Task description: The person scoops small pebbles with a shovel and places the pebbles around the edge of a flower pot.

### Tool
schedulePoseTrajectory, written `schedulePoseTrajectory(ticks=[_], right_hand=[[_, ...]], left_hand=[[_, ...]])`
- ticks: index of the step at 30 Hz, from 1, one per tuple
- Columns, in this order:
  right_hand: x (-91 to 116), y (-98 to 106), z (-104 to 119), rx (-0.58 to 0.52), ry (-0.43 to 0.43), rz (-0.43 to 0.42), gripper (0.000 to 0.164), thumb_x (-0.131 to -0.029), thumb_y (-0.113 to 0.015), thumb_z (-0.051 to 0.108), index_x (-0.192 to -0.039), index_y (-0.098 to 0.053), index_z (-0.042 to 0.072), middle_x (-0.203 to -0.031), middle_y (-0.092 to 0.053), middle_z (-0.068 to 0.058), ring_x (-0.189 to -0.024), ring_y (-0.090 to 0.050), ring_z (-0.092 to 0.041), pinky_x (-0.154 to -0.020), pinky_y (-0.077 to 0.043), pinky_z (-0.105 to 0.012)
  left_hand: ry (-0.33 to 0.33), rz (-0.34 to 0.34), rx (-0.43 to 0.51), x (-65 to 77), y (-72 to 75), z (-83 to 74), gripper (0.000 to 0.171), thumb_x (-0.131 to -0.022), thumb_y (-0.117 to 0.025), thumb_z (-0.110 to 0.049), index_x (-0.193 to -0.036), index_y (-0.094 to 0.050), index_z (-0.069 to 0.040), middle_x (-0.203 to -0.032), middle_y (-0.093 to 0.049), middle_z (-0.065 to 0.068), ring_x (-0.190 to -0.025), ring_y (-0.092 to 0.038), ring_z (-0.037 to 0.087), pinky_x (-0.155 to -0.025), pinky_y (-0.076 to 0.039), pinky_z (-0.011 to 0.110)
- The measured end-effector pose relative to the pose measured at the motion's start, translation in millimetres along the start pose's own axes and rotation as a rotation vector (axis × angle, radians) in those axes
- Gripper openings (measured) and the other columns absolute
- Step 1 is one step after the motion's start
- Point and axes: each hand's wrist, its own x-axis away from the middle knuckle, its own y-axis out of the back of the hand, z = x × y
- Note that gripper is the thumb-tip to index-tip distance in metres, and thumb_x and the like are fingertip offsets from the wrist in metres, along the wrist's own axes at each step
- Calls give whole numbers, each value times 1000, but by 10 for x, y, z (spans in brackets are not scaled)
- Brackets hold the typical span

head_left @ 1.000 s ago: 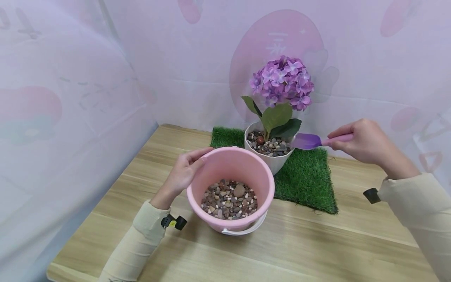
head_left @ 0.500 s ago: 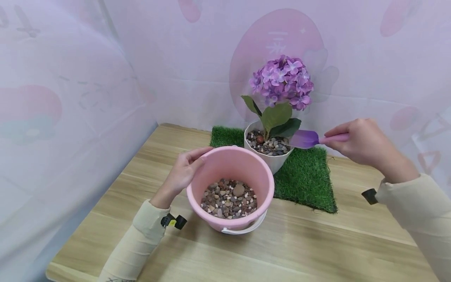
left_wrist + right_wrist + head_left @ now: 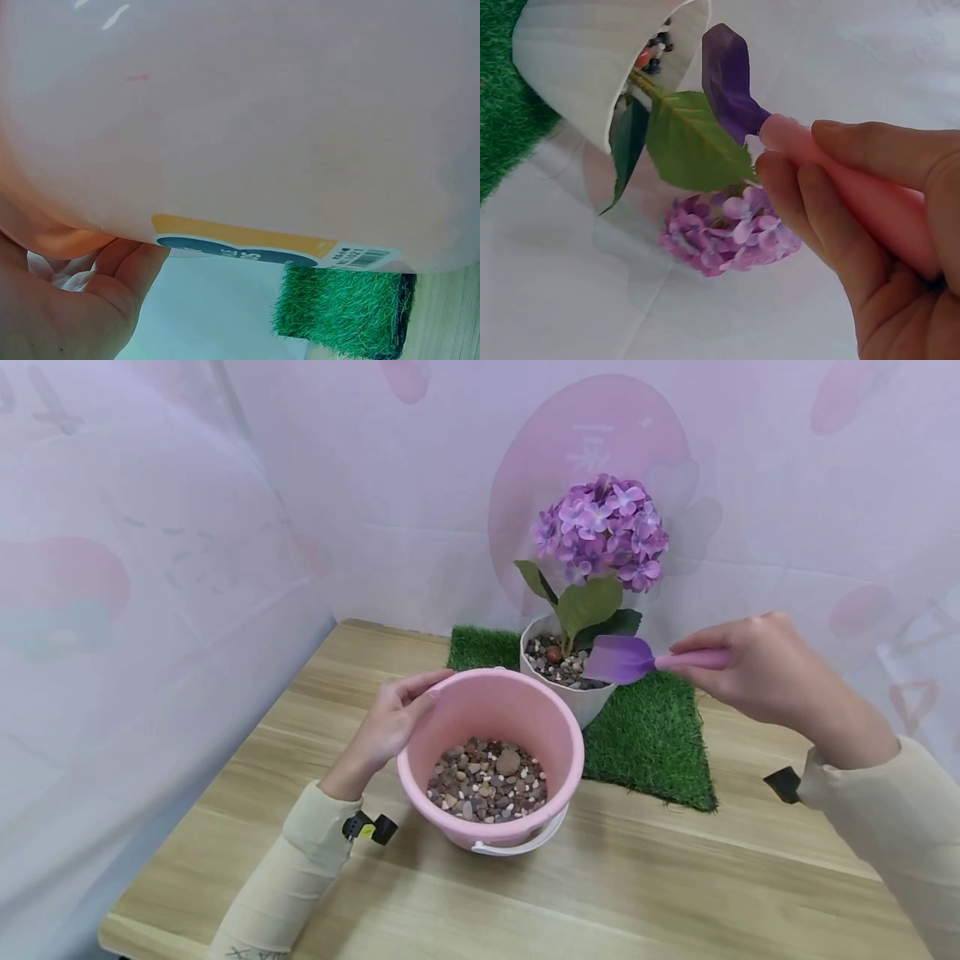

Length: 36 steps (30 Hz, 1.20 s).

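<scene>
My left hand (image 3: 390,718) grips the rim of a pink bucket (image 3: 491,693) at its left side, thumb over the edge. Small mixed pebbles (image 3: 487,785) cover the bucket's bottom. In my right hand (image 3: 765,668) is a small garden trowel (image 3: 622,658), pinched by its pink handle (image 3: 870,195). Its purple blade reaches over the right rim of a white flowerpot (image 3: 592,706) and hides part of the pebbles there. A purple hydrangea (image 3: 600,535) with green leaves stands in this pot. No pebbles show on the blade in the right wrist view.
The flowerpot stands on a square of artificial grass (image 3: 652,752), close behind the bucket. A white bucket handle (image 3: 525,843) hangs at the bucket's front. Printed cloth (image 3: 420,560) rises behind and left of the wooden table (image 3: 660,893).
My right hand has brought the trowel leftward, its blade passing from the pot's right rim to over the pebbles inside. My left hand and the bucket stay put.
</scene>
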Motion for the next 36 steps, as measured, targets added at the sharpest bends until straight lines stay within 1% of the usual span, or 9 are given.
schedulePoseTrajectory(ticks=[3, 6, 9, 13, 18, 23, 27, 30, 36], right_hand=[[-17, -1, 59, -15, 68, -20, 23, -81, -89, 6, -104, -84, 7, -92, -83, -8, -65, -76, -3, -40, -41, -10], [-43, -1, 135, -21, 134, -39, 25, -79, -90, 4, -103, -85, 8, -92, -83, -8, -69, -79, -11, -43, -45, -8], [-65, 3, 216, -29, 196, -54, 26, -77, -90, 2, -102, -85, 8, -91, -83, -7, -66, -78, -12, -45, -48, -7], [-97, -2, 319, -52, 259, -50, 29, -74, -90, 0, -102, -85, 8, -91, -83, -7, -64, -77, -9, -49, -51, -6], [-159, -23, 441, -80, 310, -30, 31, -74, -90, -2, -102, -85, 8, -92, -83, -7, -65, -78, -11, -57, -56, -7], [-205, -55, 573, -88, 298, 33, 25, -78, -90, 1, -101, -84, 8, -91, -83, -6, -66, -77, -9, -59, -57, -7], [-223, -88, 684, -88, 243, 112, 18, -83, -88, 7, -100, -85, 12, -88, -83, 0, -68, -76, -5, -61, -60, -12], [-242, -128, 746, -92, 227, 155, 15, -84, -88, 9, -99, -85, 14, -87, -82, 2, -68, -75, -3, -61, -61, -15], [-301, -215, 860, -57, 252, 199, 11, -84, -86, 6, -93, -85, 13, -81, -80, 3, -67, -72, -2, -61, -60, -14]], left_hand=[[-2, 1, 2, 0, 1, 5, 40, -109, -54, -11, -149, -60, -6, -146, -64, 21, -118, -72, 41, -93, -67, 39], [-2, -1, 3, -2, 0, 9, 40, -109, -54, -11, -149, -60, -6, -146, -65, 21, -118, -73, 41, -92, -67, 38], [-4, -1, 0, -7, -1, 6, 40, -109, -54, -11, -148, -60, -6, -146, -64, 21, -118, -72, 40, -93, -67, 39], [-4, 0, 0, -12, -4, 8, 40, -109, -54, -11, -148, -60, -6, -146, -64, 21, -119, -72, 40, -94, -67, 40], [-2, -1, 4, -11, -2, 22, 40, -109, -54, -10, -148, -60, -5, -147, -64, 20, -120, -72, 40, -94, -66, 38], [-2, -3, 1, -6, 0, 16, 40, -109, -54, -11, -148, -60, -5, -147, -64, 20, -121, -71, 39, -95, -66, 36], [-3, -1, 1, -4, 0, 2, 40, -109, -54, -11, -148, -60, -5, -147, -64, 20, -121, -71, 40, -95, -66, 37], [-5, 0, -4, -3, 2, -3, 40, -109, -54, -11, -148, -60, -4, -147, -64, 21, -120, -72, 41, -94, -66, 38], [-2, -1, -5, 2, 5, -8, 40, -109, -54, -11, -148, -60, -5, -147, -64, 21, -120, -72, 40, -94, -66, 37]])
